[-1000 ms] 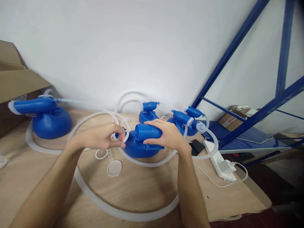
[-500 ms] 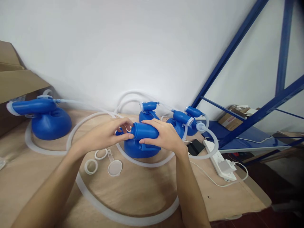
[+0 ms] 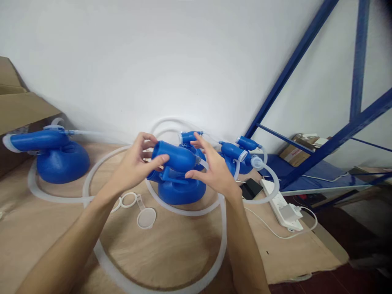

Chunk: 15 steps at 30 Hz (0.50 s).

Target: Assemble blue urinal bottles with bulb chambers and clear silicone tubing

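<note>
- Lying roughly crosswise between the two hands, the blue cup (image 3: 177,157) is held above the table (image 3: 153,253), over the blue jug (image 3: 182,192). Its wide, uncovered mouth is toward the left, its narrow end toward the right.
- Sloping slightly, its long axis runs from the mouth down in the view to the narrow end, where a translucent tube (image 3: 203,164) leads off toward the right palm.
- Gripping the mouth end, the left hand (image 3: 134,159) has its thumb across the near side of the wall and its fingers behind the rim. It is the nearer hand to the mouth.
- Spread open, the right hand (image 3: 214,171) frames the narrow end, fingers above and thumb below. It is the nearer hand to the tube; whether any fingertip touches the cup is hard to make out from this angle.
- Sitting upright on the table, the jug has its handle just under the cup.
- Lying flat in front of the left hand are a white ring (image 3: 129,193) and, just beside it, a round white cap (image 3: 146,218) with a strap.
- Curving over the table in front of the jug is a wide translucent hose (image 3: 116,277).
- Standing farther out are another blue jug (image 3: 63,163) at the left, by a cardboard box (image 3: 27,108), and a black phone (image 3: 251,189) beside a white power strip (image 3: 277,200) at the right.
</note>
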{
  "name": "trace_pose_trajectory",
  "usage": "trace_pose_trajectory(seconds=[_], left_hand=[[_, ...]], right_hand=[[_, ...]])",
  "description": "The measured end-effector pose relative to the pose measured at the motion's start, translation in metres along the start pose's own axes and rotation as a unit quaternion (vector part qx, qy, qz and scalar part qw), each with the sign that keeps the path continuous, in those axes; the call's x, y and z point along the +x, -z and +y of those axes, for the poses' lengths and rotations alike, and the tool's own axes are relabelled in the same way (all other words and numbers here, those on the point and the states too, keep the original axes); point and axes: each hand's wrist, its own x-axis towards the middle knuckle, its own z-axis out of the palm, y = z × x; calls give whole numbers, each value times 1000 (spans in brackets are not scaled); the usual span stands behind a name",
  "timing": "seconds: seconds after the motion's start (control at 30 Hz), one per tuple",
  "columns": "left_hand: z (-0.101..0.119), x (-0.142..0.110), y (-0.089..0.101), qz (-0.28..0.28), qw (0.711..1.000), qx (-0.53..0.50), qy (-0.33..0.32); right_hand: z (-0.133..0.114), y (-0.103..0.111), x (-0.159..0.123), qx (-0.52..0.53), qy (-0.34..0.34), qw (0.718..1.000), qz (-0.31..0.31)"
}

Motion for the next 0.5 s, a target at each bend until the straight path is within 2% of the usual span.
trace_pose_trajectory(seconds=[0.1,0.23,0.3,0.37,0.5], left_hand=[[2,6,12,68,997,-42,14],[2,9,19,71,996,-53,17],[2,8,18,56,997,-61,5],[3,5,17,45,996,-78,-9],[6,1,17,26,993,-106,-38]], right_hand=[[11,16,-5,30,-34,999,2],[13,18,-5,106,-56,993,3],[10,13,-2,204,-88,975,0],[8,8,1,300,-125,946,-15],[8,6,4,401,-159,902,-29]])
